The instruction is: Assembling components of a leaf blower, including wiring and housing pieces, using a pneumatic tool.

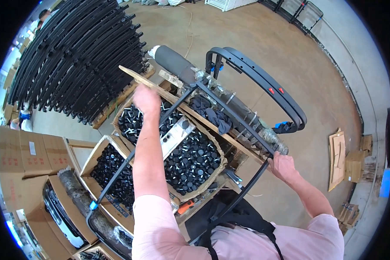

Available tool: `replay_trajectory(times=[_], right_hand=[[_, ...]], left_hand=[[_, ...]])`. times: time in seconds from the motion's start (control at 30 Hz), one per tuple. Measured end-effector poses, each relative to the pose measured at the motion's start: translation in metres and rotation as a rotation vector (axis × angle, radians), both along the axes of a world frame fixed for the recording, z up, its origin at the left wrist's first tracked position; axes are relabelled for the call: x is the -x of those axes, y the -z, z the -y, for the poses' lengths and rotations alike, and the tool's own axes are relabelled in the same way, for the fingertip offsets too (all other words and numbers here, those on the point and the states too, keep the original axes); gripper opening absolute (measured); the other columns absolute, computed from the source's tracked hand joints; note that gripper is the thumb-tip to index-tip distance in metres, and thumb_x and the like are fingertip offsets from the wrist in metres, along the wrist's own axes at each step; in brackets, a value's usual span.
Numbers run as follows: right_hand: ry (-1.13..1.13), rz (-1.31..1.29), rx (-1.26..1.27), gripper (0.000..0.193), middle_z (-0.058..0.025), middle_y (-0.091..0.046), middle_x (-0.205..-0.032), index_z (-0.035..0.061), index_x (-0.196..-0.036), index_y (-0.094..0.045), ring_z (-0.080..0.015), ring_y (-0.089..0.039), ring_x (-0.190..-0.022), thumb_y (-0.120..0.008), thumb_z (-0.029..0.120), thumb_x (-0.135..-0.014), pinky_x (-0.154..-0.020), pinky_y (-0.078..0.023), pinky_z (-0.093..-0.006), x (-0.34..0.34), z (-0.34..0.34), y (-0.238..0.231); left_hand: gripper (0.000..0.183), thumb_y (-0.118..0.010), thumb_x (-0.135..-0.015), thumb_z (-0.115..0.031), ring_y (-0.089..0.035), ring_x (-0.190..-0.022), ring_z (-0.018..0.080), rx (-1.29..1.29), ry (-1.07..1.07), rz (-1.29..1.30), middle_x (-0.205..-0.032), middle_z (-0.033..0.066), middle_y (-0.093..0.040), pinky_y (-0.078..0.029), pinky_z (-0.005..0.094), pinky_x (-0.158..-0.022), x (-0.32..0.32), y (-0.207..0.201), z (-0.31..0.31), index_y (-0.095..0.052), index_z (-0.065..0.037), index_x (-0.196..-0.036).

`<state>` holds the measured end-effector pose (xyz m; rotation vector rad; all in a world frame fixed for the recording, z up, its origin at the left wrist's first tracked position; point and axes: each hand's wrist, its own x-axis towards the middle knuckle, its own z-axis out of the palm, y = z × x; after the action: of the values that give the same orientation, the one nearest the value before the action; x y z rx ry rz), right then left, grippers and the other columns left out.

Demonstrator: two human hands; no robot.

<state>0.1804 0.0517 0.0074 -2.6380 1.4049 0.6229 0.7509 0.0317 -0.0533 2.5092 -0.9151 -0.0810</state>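
My right hand (283, 167) is closed around the corner of a black tubular metal frame (237, 116), which slants across the work area. My left hand (146, 99) is over the far box of black screw knobs (131, 123), by a long wooden board (173, 98); motion blur hides its fingers. Nearer to me, a second open box holds round black knobs (194, 161), some with metal studs showing. A white strip (176, 136) lies between these boxes. To their left, a third carton contains small black parts (113, 173). A blue clip (93, 205) sits on the frame's left bar.
Curved black rails (73, 56) are stacked high at the far left. Beyond the board lie a wrapped roll (175, 60), dark cloth (210, 113) and a curved black frame (264, 78). Cartons (30, 151) crowd the left. An orange-handled tool (186, 206) lies near my body.
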Motion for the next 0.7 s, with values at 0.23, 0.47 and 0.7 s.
replay_trajectory(times=[0.23,0.47,0.7], right_hand=[[0.008,-0.023,-0.022,0.038,-0.0205,-0.073,-0.075,-0.0014,-0.097,-0.062,-0.0367,-0.075,-0.073,-0.063,0.037,-0.099,-0.066,-0.059,-0.0502,0.003,0.006,-0.005],[-0.003,0.124,-0.036,0.041,-0.0245,-0.072,-0.080,-0.0004,-0.093,-0.063,-0.0451,-0.072,-0.081,-0.068,0.040,-0.096,-0.074,-0.056,-0.0540,-0.001,0.002,0.002],[-0.065,0.135,-0.091,0.041,-0.0274,-0.071,-0.084,-0.0020,-0.093,-0.065,-0.0485,-0.069,-0.084,-0.065,0.038,-0.099,-0.076,-0.053,-0.0580,0.006,0.011,0.007]], left_hand=[[0.064,-0.061,-0.097,-0.064,-0.076,-0.101,0.0342,-0.290,0.329,0.077,-0.105,0.0192,-0.078,-0.060,0.0471,-0.085,0.086,-0.028,0.052,-0.075,-0.003,-0.109],[0.023,-0.070,-0.092,-0.030,-0.078,-0.089,0.0306,-0.284,0.611,0.246,-0.091,0.0125,-0.079,-0.062,0.0450,-0.074,0.067,0.013,0.073,-0.080,-0.010,-0.088],[0.038,-0.072,-0.092,-0.045,-0.071,-0.112,0.0308,-0.234,0.606,0.294,-0.113,0.0102,-0.078,-0.054,0.0468,-0.095,0.078,0.010,0.058,-0.077,-0.012,-0.108]])
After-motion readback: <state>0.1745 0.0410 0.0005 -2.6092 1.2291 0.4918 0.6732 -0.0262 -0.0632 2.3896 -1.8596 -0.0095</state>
